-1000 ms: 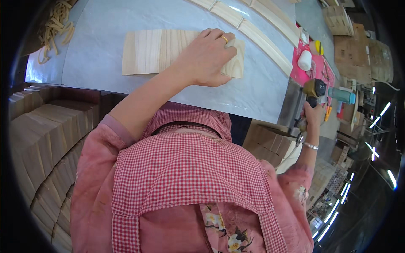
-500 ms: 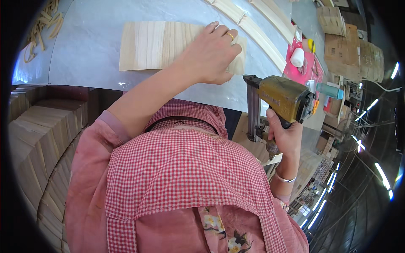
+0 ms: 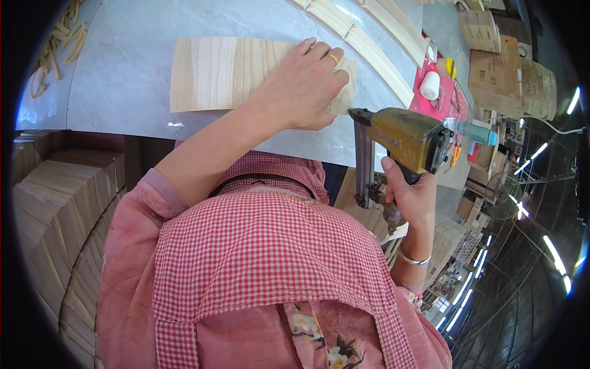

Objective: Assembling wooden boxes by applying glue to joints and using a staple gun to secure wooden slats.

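Note:
A thin, pale wooden board (image 3: 212, 74) with visible grain lies along the near part of the table. My left hand (image 3: 310, 83) reaches across its right end, fingers curled over the wood and thumb toward the near edge. A narrow piece of the right end (image 3: 347, 83) shows beyond the knuckles; what the palm covers is hidden. In my right hand (image 3: 410, 192) is a nail gun (image 3: 402, 138) with a worn yellow-brown body and dark magazine, gripped by its handle. Its black nose points left, close to the board's right end, near the table's front edge.
Long pale wooden mouldings (image 3: 369, 46) lie at the table's far right. A pink mat (image 3: 439, 95) there carries a white bottle (image 3: 429, 86) and a yellow tape roll (image 3: 450, 67). Thin wood strips (image 3: 64, 40) pile up at far left; wooden boards (image 3: 61, 197) are stacked below the table.
The nail gun has shifted slightly left, its nose a little nearer the board's end. My left hand stays on the board, and the whole view has tilted slightly.

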The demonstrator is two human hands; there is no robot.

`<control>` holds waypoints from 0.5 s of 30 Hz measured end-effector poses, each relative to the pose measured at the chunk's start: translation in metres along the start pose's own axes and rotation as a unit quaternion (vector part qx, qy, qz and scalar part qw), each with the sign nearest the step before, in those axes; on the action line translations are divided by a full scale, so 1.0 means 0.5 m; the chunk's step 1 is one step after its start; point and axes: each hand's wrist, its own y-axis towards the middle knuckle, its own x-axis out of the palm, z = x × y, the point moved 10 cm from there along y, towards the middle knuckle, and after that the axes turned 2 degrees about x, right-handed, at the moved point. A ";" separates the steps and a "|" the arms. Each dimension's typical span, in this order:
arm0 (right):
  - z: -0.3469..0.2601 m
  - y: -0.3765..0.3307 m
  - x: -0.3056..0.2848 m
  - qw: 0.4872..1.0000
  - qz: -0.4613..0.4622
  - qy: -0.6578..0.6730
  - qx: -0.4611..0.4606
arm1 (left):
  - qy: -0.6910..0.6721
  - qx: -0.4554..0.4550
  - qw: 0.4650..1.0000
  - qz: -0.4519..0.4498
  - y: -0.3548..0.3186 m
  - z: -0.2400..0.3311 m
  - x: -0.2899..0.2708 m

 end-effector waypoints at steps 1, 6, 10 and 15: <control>-0.004 0.004 0.001 1.000 0.000 -0.001 -0.001 | 0.000 -0.001 1.000 0.001 0.000 -0.001 0.000; -0.018 0.035 -0.003 0.999 0.029 0.026 0.005 | 0.016 0.015 0.998 0.051 -0.002 0.004 -0.015; -0.022 0.049 -0.004 0.999 0.032 0.016 0.008 | 0.000 -0.003 1.000 -0.005 0.000 0.000 -0.003; -0.018 0.060 0.005 1.000 0.008 -0.007 0.017 | 0.007 0.013 0.999 0.040 -0.003 0.000 -0.013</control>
